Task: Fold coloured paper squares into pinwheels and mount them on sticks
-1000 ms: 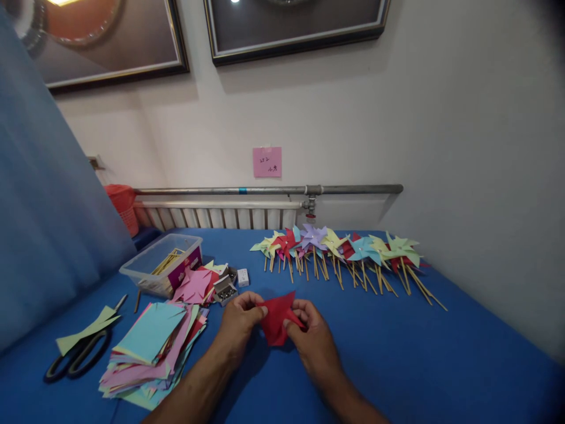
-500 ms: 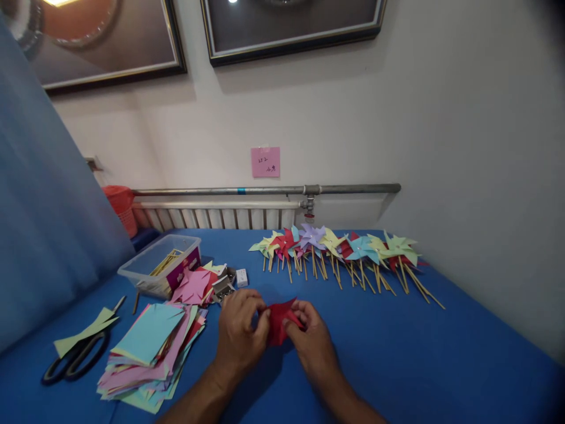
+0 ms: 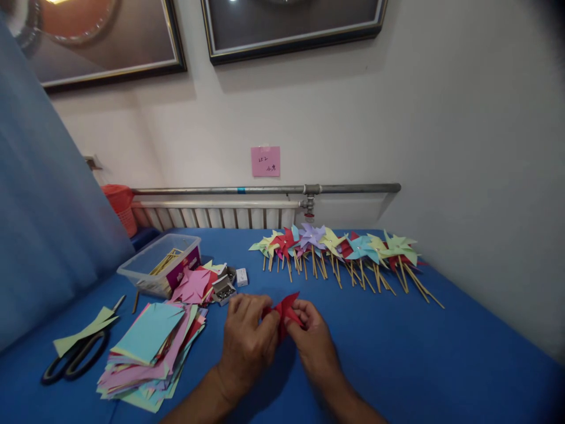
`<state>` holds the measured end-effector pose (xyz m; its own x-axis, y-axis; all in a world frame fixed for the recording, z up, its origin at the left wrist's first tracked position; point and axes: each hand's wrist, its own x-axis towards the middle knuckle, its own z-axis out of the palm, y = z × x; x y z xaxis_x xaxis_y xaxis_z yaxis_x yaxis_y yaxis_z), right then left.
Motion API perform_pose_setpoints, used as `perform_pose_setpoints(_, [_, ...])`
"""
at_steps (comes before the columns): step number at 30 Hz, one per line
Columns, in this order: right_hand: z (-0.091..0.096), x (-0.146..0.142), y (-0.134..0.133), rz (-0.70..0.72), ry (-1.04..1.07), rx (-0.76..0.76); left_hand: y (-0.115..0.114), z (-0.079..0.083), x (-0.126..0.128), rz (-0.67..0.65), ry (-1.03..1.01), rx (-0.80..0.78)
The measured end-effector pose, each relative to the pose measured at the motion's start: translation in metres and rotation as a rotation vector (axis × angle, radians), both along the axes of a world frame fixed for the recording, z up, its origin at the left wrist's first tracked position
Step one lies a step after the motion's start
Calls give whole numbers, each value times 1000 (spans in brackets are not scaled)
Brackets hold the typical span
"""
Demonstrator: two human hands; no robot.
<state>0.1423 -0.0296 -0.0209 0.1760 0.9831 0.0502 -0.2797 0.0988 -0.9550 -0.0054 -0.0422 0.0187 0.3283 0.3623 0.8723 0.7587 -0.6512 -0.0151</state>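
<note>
A red paper pinwheel with folded, pointed blades is held between my two hands, above the blue table. My left hand has its thumb and fingers closed on the left part of the paper, partly covering it. From the right, my right hand pinches a blade between thumb and fingers. No stick shows on this piece. Just beyond my left hand lie small open boxes of metal pins and a small white box.
Finished pinwheels on sticks lie in a row along the back. At left are a stack of coloured paper, black-handled scissors under a pale green scrap, pink cut paper and a clear plastic tub of sticks.
My left hand has shifted slightly right, over the red paper, and its fingers have closed in. A red blade now stands up more sharply between my hands.
</note>
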Motion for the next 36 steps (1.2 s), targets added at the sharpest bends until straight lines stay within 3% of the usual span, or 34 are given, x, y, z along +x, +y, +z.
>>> perform_pose_setpoints(10, [8,-4,-4,34,59,22,1,-7,4,0,18,-53])
perform_pose_setpoints(26, [6,-1,-4,74,67,80,-2,-5,4,-32,40,-83])
perform_pose_setpoints(36, [1,2,2,79,162,37,-2,-11,5,-68,2,-126])
